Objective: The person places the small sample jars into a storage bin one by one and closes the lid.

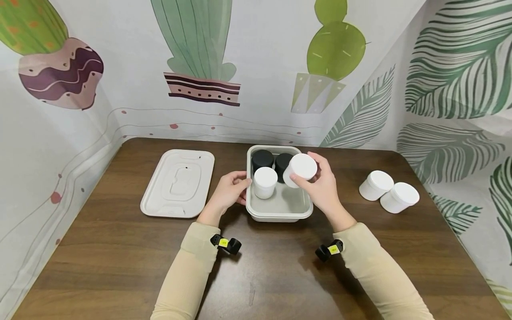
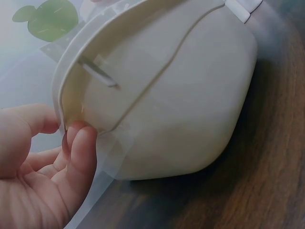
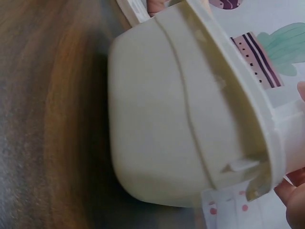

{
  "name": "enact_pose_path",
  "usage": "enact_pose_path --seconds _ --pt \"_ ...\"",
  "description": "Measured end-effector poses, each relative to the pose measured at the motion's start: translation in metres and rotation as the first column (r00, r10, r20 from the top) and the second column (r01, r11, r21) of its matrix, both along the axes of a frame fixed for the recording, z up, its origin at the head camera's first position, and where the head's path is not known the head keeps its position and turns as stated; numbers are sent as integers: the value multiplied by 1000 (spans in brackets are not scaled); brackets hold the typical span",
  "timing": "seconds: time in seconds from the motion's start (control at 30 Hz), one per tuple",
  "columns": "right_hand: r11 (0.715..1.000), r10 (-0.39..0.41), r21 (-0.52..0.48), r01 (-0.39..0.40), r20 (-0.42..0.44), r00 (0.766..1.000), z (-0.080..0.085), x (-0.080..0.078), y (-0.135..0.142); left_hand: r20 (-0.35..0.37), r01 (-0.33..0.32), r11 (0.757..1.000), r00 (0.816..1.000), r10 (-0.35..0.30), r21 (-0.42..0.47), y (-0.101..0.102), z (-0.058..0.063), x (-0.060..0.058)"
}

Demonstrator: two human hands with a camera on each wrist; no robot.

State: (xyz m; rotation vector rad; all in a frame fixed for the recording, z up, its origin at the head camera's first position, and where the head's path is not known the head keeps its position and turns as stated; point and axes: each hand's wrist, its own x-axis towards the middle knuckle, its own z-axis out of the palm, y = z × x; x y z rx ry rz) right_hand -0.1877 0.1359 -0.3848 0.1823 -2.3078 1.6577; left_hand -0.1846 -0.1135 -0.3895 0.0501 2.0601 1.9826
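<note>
A light grey plastic box [image 1: 279,215] stands on the table. Inside it are a white lidded jar [image 1: 265,187] and two black-topped jars, one at the back left [image 1: 262,158] and one [image 1: 282,165] beside it. My left hand [image 1: 230,189] grips the box's left rim; the left wrist view shows the fingers [image 2: 82,148] curled under that rim. Between thumb and fingers, my right hand [image 1: 323,186] holds another white jar [image 1: 302,166] at the box's right side, partly covering a black-topped jar. Only the edge of the right hand [image 3: 295,200] appears in the right wrist view.
A white rectangular lid [image 1: 178,183] lies on the table to the left of the box. Two white jars, one [image 1: 376,185] close against the other [image 1: 399,198], stand to the right. Behind the brown table [image 1: 256,275] hangs a cactus-print cloth [image 1: 272,89].
</note>
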Motion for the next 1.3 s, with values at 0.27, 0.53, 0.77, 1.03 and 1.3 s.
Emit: enact_pose_path --seconds 0.27,0.53,0.77,1.03,1.3 --pt "999 30 25 -31 25 999 -13 -3 -2 13 7 1000 1000 -7 5 2 0 0" --pt "986 11 165 -6 -33 999 -22 -5 -5 12 7 1000 1000 -7 13 3 0 -1" --pt "964 -8 266 11 -13 1000 -24 -7 -4 2 -7 1000 1000 7 17 3 -18 -9" --pt "940 15 339 -38 70 997 -25 -10 -4 19 -11 1000 1000 10 23 1 -22 -13" --pt "915 60 391 -99 111 992 -22 -10 -5 6 -6 1000 1000 6 11 1 -1 -2"
